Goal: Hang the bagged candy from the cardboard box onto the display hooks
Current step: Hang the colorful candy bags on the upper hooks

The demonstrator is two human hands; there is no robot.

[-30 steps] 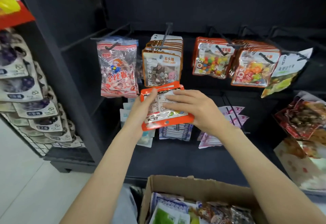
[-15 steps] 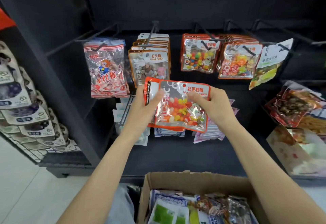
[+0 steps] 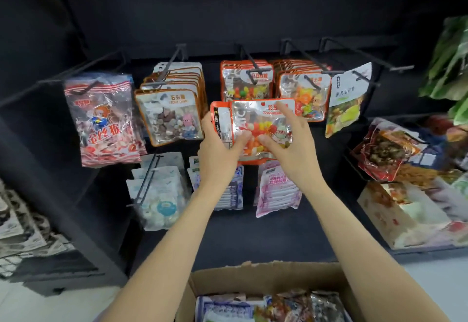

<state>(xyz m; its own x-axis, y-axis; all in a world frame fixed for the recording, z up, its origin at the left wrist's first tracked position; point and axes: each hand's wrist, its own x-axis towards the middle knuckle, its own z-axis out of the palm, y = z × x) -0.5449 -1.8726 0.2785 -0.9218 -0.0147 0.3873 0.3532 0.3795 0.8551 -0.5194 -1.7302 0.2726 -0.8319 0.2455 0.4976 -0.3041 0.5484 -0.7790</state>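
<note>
Both hands hold one orange-edged jelly bean bag (image 3: 263, 129) (front facing the camera) just near of the hanging row of matching bags (image 3: 247, 82). The left hand (image 3: 219, 152) grip is closed on its left edge; the right hand (image 3: 291, 146) pinches its front. The cardboard box (image 3: 266, 274) sits nearest, with more bags inside.

Dim black backing, brighter light falling on the goods from above.
Glare streaks the clear candy bag (image 3: 260, 129) in the middle; wide-angle bend pulls the display hooks (image 3: 301, 55) outward, and the packets at far right and lower left smear into soft blur.
</note>
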